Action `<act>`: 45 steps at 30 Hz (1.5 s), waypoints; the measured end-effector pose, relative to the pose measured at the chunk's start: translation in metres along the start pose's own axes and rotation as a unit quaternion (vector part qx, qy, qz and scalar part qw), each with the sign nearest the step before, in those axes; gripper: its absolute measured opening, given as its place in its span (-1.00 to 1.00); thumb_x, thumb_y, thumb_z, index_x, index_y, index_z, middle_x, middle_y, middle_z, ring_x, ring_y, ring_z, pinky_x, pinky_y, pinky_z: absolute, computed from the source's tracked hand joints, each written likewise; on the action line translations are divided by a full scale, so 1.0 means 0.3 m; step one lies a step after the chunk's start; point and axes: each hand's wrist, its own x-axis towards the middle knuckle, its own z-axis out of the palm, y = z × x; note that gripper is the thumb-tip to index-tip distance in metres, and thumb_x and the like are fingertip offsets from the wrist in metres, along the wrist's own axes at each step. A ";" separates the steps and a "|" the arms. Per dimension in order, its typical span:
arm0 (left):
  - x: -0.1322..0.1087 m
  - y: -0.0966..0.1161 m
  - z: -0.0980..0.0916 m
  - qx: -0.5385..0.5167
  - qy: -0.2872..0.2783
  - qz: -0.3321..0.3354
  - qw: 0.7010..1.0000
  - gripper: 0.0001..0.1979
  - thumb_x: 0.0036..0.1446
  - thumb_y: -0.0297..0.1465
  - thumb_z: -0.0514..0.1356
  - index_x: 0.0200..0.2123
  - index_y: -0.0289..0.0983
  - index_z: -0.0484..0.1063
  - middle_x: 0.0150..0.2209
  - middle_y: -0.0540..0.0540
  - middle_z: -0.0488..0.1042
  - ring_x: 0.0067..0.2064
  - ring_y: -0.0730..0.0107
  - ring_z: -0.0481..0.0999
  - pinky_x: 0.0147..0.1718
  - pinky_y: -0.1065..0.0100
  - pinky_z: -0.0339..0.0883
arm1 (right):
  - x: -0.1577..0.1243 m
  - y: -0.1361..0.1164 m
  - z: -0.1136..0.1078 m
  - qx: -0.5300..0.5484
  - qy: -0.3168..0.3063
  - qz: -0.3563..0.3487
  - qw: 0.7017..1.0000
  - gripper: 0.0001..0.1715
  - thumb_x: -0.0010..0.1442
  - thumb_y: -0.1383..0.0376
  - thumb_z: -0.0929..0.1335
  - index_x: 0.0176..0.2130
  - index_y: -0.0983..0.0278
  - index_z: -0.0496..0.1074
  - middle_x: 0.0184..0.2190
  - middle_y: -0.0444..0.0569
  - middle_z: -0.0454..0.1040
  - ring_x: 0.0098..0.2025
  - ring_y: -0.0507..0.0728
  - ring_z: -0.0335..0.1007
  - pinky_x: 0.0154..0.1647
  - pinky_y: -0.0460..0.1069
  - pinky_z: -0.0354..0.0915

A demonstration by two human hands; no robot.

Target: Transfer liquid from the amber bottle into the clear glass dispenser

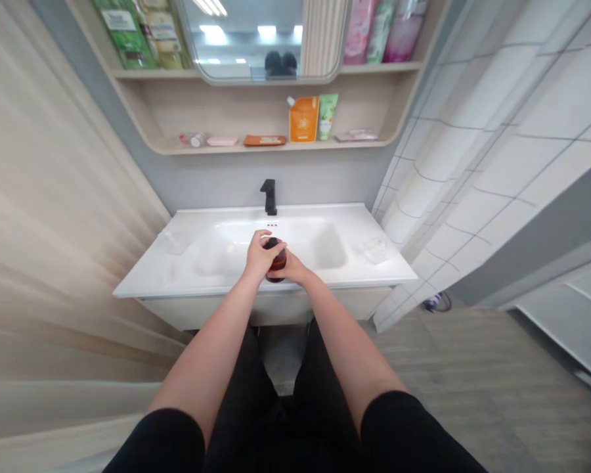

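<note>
You have both hands on one small brown bottle (277,261), held near the front edge of the white sink basin (331,246). Your left hand (258,255) grips it from the left, fingers and thumb about its upper part by the black cap (272,242); your right hand (295,268) clasps the body from the right, lower down. The two hands are close together, with the bottle between them. You cannot tell from here whether the cap is loose or tight. Beyond the basin, the black faucet (270,197) stands upright at the back of the white counter (145,276). On the shelf (197,150) above, an orange pouch (303,121) stands just beside a green tube (328,117). A clear object (375,251), too faint to identify, lies on the counter to your right.
</note>
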 end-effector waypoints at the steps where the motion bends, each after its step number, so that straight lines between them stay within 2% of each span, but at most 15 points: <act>1: 0.000 -0.002 0.000 -0.002 -0.008 0.004 1.000 -0.55 0.05 -0.21 0.49 -0.08 -0.13 0.39 -0.20 0.00 0.61 -0.13 0.22 0.65 0.00 0.15 0.53 | 0.000 0.000 0.000 -0.002 0.001 0.001 1.000 0.19 -0.16 0.17 0.71 0.37 0.20 0.36 0.16 0.05 0.63 0.19 0.36 0.58 0.37 0.32 0.44; 6: -0.002 -0.003 0.001 0.041 0.042 0.012 0.998 -0.56 0.01 -0.22 0.52 -0.18 -0.13 0.34 -0.27 0.07 0.52 -0.18 0.27 0.60 -0.01 0.19 0.52 | 0.000 -0.001 -0.003 0.004 -0.006 -0.013 1.000 0.23 -0.15 0.18 0.71 0.41 0.18 0.34 0.18 0.06 0.62 0.20 0.37 0.57 0.37 0.30 0.44; 9: -0.009 0.014 -0.002 0.011 -0.005 0.021 1.000 -0.60 0.10 -0.25 0.47 -0.05 -0.12 0.42 -0.23 0.03 0.59 -0.14 0.23 0.64 0.05 0.14 0.53 | 0.000 -0.002 -0.003 0.005 -0.007 -0.018 1.000 0.20 -0.14 0.17 0.71 0.39 0.20 0.35 0.21 0.07 0.61 0.21 0.37 0.57 0.37 0.30 0.44; 11: -0.014 0.027 -0.003 0.014 -0.017 0.037 0.999 -0.66 0.15 -0.28 0.43 -0.04 -0.13 0.47 -0.20 -0.02 0.62 -0.09 0.20 0.65 0.10 0.12 0.52 | -0.001 -0.004 0.000 0.006 -0.006 -0.017 1.000 0.16 -0.14 0.17 0.70 0.36 0.21 0.37 0.20 0.07 0.61 0.20 0.36 0.57 0.36 0.30 0.45; 14: -0.022 0.035 0.001 0.032 -0.001 0.061 0.998 -0.75 0.17 -0.29 0.41 -0.14 -0.13 0.44 -0.18 -0.03 0.59 -0.06 0.20 0.64 0.15 0.11 0.51 | -0.003 -0.008 0.004 0.007 -0.003 -0.008 1.000 0.09 -0.14 0.16 0.70 0.31 0.22 0.41 0.15 0.06 0.63 0.17 0.36 0.58 0.35 0.30 0.46; 20: -0.035 0.029 0.006 0.015 0.013 0.075 0.997 -0.71 0.18 -0.31 0.40 -0.15 -0.13 0.34 -0.12 -0.06 0.61 -0.01 0.21 0.66 0.20 0.08 0.52 | -0.003 -0.005 0.006 0.006 0.004 0.003 1.000 0.06 -0.17 0.17 0.71 0.26 0.22 0.42 0.12 0.05 0.64 0.15 0.34 0.58 0.32 0.29 0.49; 23: -0.038 0.021 -0.021 0.035 -0.001 0.085 0.996 -0.73 0.18 -0.28 0.41 -0.12 -0.15 0.44 -0.06 -0.12 0.64 0.05 0.16 0.67 0.24 0.04 0.51 | -0.006 -0.005 0.003 0.003 0.004 0.007 1.000 -0.03 -0.15 0.17 0.70 0.20 0.21 0.44 0.06 0.01 0.65 0.08 0.31 0.60 0.30 0.29 0.50; 27: -0.033 0.013 -0.071 0.013 -0.051 0.087 0.995 -0.75 0.22 -0.27 0.35 -0.04 -0.16 0.57 0.02 -0.18 0.68 0.08 0.11 0.69 0.25 0.00 0.52 | -0.011 -0.008 0.002 0.014 0.000 0.016 1.000 -0.04 -0.16 0.19 0.70 0.19 0.20 0.44 0.00 -0.03 0.66 0.03 0.30 0.60 0.26 0.30 0.52; 29: -0.023 0.022 -0.082 0.013 -0.055 0.072 0.996 -0.75 0.20 -0.27 0.36 -0.06 -0.17 0.60 -0.01 -0.17 0.70 0.05 0.11 0.70 0.23 -0.01 0.55 | -0.011 -0.007 0.002 0.010 0.002 0.023 1.000 -0.03 -0.16 0.19 0.70 0.19 0.20 0.45 -0.01 -0.02 0.66 0.04 0.32 0.60 0.26 0.32 0.51; 32: 0.004 0.054 -0.079 0.009 -0.020 0.048 0.999 -0.72 0.11 -0.26 0.44 -0.12 -0.19 0.60 -0.08 -0.15 0.71 -0.02 0.12 0.71 0.18 -0.01 0.59 | -0.010 -0.002 0.000 0.000 0.011 0.019 1.000 -0.01 -0.18 0.19 0.71 0.20 0.19 0.46 0.02 0.00 0.65 0.08 0.33 0.58 0.28 0.32 0.49; 35: 0.036 0.107 -0.087 -0.053 0.041 0.047 0.997 -0.63 0.05 -0.21 0.50 -0.12 -0.17 0.52 -0.13 -0.13 0.70 -0.04 0.14 0.73 0.17 -0.01 0.60 | -0.010 0.000 -0.003 -0.003 0.010 0.014 1.000 0.03 -0.19 0.17 0.73 0.21 0.19 0.45 0.04 -0.02 0.64 0.05 0.30 0.57 0.27 0.30 0.48; 38: 0.047 0.162 -0.156 -0.121 0.076 0.053 0.988 -0.54 0.06 -0.11 0.52 -0.13 -0.15 0.42 -0.19 -0.08 0.71 -0.10 0.17 0.77 0.16 -0.04 0.62 | -0.014 -0.004 -0.006 -0.004 0.010 0.019 1.000 0.05 -0.19 0.15 0.73 0.23 0.19 0.44 0.02 -0.03 0.63 0.02 0.29 0.57 0.26 0.28 0.48; 40: 0.035 0.185 -0.246 -0.129 0.092 0.050 0.986 -0.52 0.06 -0.06 0.52 -0.16 -0.16 0.41 -0.20 -0.08 0.71 -0.13 0.18 0.78 0.12 -0.04 0.64 | -0.016 -0.005 -0.007 -0.004 0.011 0.025 1.000 0.07 -0.20 0.15 0.73 0.24 0.19 0.44 0.03 -0.02 0.63 0.04 0.30 0.57 0.26 0.27 0.48; 42: 0.013 0.186 -0.368 -0.113 0.122 0.045 0.985 -0.52 0.04 -0.05 0.53 -0.16 -0.17 0.45 -0.18 -0.08 0.72 -0.13 0.19 0.78 0.09 -0.01 0.66 | -0.018 -0.003 -0.007 -0.002 0.012 0.030 0.999 0.07 -0.21 0.15 0.73 0.24 0.18 0.44 0.03 -0.02 0.64 0.06 0.31 0.58 0.27 0.28 0.47; 45: -0.023 0.140 -0.601 -0.075 0.197 0.022 0.977 -0.56 0.08 -0.02 0.48 -0.17 -0.18 0.50 -0.27 -0.04 0.69 -0.22 0.25 0.74 -0.01 0.07 0.69 | -0.020 0.003 -0.009 0.003 0.010 0.036 0.999 0.03 -0.19 0.15 0.73 0.22 0.17 0.46 0.00 -0.02 0.65 0.07 0.34 0.59 0.27 0.31 0.47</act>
